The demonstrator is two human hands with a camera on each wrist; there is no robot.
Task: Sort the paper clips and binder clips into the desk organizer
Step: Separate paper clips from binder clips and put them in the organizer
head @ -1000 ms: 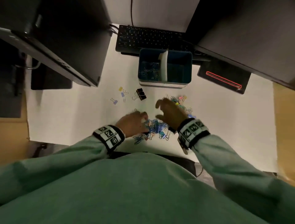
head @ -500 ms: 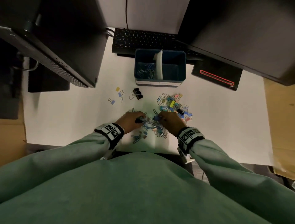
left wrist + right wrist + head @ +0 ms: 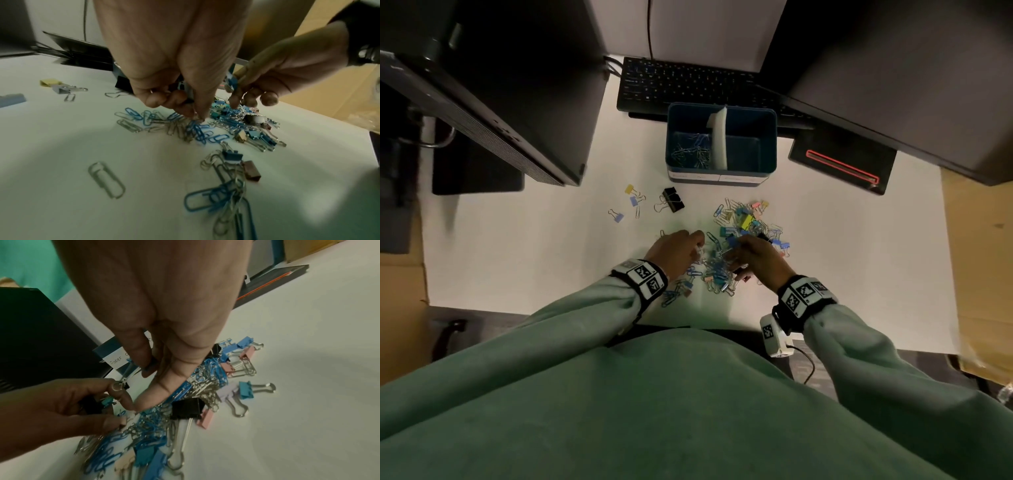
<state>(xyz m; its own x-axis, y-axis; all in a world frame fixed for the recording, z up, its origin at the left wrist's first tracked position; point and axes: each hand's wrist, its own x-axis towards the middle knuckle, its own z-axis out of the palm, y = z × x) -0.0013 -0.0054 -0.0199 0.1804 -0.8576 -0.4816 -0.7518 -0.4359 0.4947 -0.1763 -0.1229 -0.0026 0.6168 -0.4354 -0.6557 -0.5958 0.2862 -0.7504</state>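
Note:
A blue desk organizer [image 3: 719, 176] stands in front of the keyboard, and its left compartment holds paper clips [image 3: 693, 149]. A mixed pile of paper clips and coloured binder clips [image 3: 744, 219] lies on the white desk before it. Both hands are down in the near part of the pile. My left hand [image 3: 685, 250] [image 3: 185, 112] has curled fingers holding small binder clips [image 3: 107, 401], one black and one teal, with its fingertips touching the paper clips [image 3: 195, 128]. My right hand [image 3: 750, 253] [image 3: 150, 382] pinches a blue binder clip [image 3: 231, 82].
A black binder clip [image 3: 673, 199] and a few small coloured ones [image 3: 631, 189] lie apart to the left. Behind the organizer is a keyboard [image 3: 688, 85], flanked by dark monitors [image 3: 517, 102]. A black device with a red line [image 3: 842, 164] sits at right, and cardboard [image 3: 979, 257] lies beyond.
One second ago my right hand hovered with spread fingers over the pile. It has since come down and pinched a clip. The left hand stayed at the pile, its fingers working in the clips.

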